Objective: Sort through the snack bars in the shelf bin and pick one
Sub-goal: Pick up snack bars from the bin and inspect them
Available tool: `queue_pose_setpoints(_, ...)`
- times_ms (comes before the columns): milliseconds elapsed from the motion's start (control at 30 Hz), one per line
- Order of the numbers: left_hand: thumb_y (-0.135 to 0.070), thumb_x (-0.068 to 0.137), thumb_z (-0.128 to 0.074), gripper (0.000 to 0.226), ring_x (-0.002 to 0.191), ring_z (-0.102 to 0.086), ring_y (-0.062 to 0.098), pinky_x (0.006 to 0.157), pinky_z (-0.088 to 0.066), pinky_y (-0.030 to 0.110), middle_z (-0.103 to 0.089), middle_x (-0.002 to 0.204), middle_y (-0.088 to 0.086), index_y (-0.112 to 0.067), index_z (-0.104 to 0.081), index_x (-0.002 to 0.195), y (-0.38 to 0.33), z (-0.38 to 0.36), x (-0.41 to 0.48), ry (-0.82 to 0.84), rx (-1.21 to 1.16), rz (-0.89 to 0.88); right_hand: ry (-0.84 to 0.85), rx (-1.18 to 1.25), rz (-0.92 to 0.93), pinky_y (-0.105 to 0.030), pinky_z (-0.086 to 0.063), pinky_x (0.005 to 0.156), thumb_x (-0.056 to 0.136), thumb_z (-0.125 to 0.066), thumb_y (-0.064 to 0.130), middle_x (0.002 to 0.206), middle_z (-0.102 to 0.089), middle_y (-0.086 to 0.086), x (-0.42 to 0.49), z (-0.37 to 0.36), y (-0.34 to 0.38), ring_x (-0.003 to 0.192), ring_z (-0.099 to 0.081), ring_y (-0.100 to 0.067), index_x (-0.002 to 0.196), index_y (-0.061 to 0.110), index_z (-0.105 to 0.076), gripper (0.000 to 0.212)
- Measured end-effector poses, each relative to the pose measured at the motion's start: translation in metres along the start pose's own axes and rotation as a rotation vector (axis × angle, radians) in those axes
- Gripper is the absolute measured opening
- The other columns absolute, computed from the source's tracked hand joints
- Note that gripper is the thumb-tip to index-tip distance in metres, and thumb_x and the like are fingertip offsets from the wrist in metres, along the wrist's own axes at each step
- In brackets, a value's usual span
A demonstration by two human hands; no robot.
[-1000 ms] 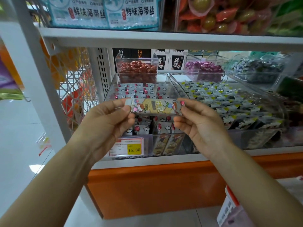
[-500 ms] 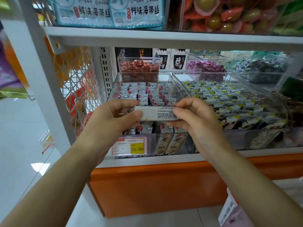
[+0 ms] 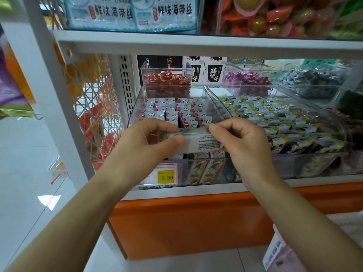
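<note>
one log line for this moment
phase: checking bar | left hand: pinches its left end | right hand: pinches right end | bar: text side up, in front of bin

The shop was bright with soft, even light, and a white patch of glare lay on the shiny floor (image 3: 49, 201) at the left, while the space under the top shelf board (image 3: 196, 46) was a bit darker toward its back and its right end. The clear bins (image 3: 218, 107) had pale shine and smudgy reflections on their walls, so the packs (image 3: 265, 114) inside looked hazy. The snack bar (image 3: 204, 142) in the middle was soft and its small print could not be read, and the white post (image 3: 39, 91) leaned and the shelf board curved near the edges of the view.
</note>
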State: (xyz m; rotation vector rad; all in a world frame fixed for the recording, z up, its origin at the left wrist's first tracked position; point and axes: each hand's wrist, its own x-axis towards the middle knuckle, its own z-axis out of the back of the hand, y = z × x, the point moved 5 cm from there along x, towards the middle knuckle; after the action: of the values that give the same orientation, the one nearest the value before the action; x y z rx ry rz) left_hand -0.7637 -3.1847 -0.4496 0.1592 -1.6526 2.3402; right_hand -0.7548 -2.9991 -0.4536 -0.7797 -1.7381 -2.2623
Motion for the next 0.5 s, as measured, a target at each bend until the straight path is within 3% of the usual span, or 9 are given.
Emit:
queue_pose_setpoints(133, -0.027, 0.078, -0.068, 0.009, 0.062, -0.064, 0.01, 0.06, -0.054, 0.019, -0.069, 0.072, 0.003, -0.019, -0.07, 0.075, -0.002, 0.003, 0.001, -0.051, -0.002, 0.007, 0.063, -0.008, 0.027, -0.009, -0.045, 0.061, 0.085, -0.065, 0.018, 0.067, -0.064, 0.019, -0.002, -0.005, 0.002, 0.066, -0.059, 0.003, 0.073, 0.025, -0.065, 0.014)
queue_pose_setpoints(300, -0.038, 0.076, -0.066, 0.023, 0.069, -0.067, 0.025, 0.063, -0.057, 0.037, -0.071, 0.069, 0.005, -0.018, -0.074, 0.068, -0.002, 0.012, 0.001, -0.029, 0.097, 0.004, 0.087, -0.001, 0.036, -0.011, -0.046, 0.06, 0.085, -0.065, 0.018, 0.066, -0.065, 0.017, -0.002, -0.007, 0.003, 0.066, -0.06, 0.001, 0.071, 0.025, -0.066, 0.016)
queue_pose_setpoints(400, -0.04, 0.074, -0.066, 0.023, 0.072, -0.063, 0.034, 0.061, -0.054, 0.033, -0.071, 0.07, 0.008, -0.019, -0.076, 0.069, -0.003, 0.016, 0.002, -0.008, 0.123, -0.021, 0.11, 0.011, 0.028, -0.015, -0.05, 0.059, 0.085, -0.065, 0.017, 0.068, -0.066, 0.014, -0.002, -0.009, 0.003, 0.066, -0.061, 0.0, 0.07, 0.025, -0.067, 0.017)
queue_pose_setpoints(500, -0.038, 0.077, -0.065, 0.021, 0.068, -0.064, 0.027, 0.06, -0.053, 0.032, -0.072, 0.07, -0.002, -0.021, -0.076, 0.07, -0.003, 0.018, 0.002, -0.014, 0.152, -0.055, 0.092, 0.028, 0.013, -0.02, -0.052, 0.058, 0.084, -0.066, 0.017, 0.068, -0.068, 0.011, -0.002, -0.01, 0.001, 0.065, -0.062, -0.002, 0.07, 0.024, -0.068, 0.016)
